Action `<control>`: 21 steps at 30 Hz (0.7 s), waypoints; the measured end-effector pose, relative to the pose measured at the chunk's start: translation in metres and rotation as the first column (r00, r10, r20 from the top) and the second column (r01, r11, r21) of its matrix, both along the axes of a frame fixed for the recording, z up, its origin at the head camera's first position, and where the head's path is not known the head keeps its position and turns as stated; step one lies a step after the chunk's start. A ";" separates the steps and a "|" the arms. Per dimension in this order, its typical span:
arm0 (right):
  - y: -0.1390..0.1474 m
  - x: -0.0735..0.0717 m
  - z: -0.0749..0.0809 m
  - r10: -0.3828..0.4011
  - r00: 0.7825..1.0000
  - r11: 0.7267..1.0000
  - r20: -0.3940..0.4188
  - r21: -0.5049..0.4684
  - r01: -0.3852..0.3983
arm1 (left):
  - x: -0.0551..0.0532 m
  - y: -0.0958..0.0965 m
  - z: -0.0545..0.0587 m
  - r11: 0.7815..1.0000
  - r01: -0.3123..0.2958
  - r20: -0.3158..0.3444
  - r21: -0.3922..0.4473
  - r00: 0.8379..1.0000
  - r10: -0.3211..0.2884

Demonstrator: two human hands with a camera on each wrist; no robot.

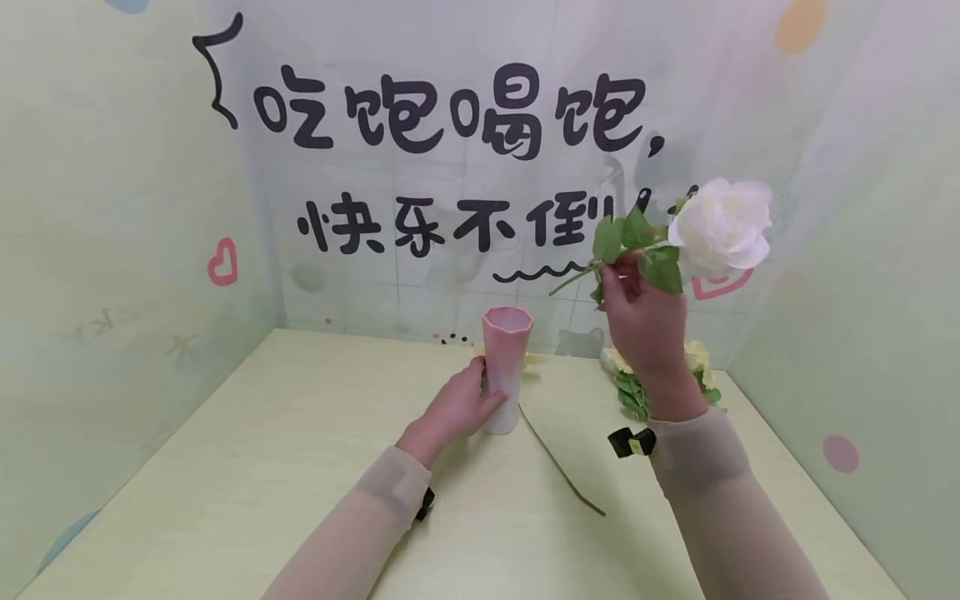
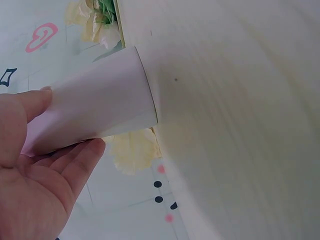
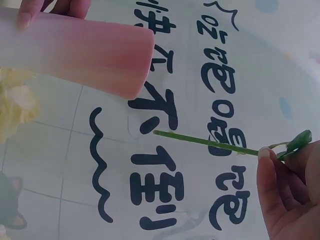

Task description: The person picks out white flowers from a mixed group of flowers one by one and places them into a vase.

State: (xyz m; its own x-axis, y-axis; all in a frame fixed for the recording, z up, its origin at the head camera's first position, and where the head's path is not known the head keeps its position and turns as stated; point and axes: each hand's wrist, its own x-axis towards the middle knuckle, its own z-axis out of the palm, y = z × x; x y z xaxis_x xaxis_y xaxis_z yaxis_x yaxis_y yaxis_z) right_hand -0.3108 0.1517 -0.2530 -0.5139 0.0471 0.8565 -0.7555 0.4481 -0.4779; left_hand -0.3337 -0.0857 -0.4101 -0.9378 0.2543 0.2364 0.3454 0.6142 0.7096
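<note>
A tall vase (image 1: 507,354), pink at the faceted rim and white below, stands upright on the table. My left hand (image 1: 453,404) grips its lower part from the left; the left wrist view has the thumb on one side of the vase (image 2: 105,95) and fingers on the other. Up and to the right, my right hand (image 1: 647,325) pinches the green stem of a white rose (image 1: 722,227) near its leaves. In the right wrist view, the cut end of that stem (image 3: 210,142) points toward the vase's mouth, apart from it.
On the pale wooden table (image 1: 300,433), a thin brown stem (image 1: 558,462) lies right of the vase, its bloom mostly hidden behind it. Yellow flowers with green leaves (image 1: 630,396) lie at the back right, partly behind my right wrist. Printed cloth walls (image 1: 420,50) enclose the table.
</note>
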 end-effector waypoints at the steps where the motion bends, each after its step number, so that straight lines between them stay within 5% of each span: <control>1: -0.002 0.000 0.000 0.004 1.000 1.000 0.005 -0.002 -0.004 | 0.000 0.000 0.000 1.000 0.001 0.000 -0.001 1.000 -0.001; 13: -0.026 -0.011 -0.012 0.073 0.996 0.996 0.042 0.050 -0.075 | -0.001 -0.002 -0.001 1.000 0.013 0.000 0.001 1.000 -0.013; 21: -0.040 -0.016 -0.025 -0.017 0.974 0.981 0.227 0.194 -0.028 | -0.002 -0.002 -0.002 1.000 0.015 -0.011 -0.001 1.000 -0.015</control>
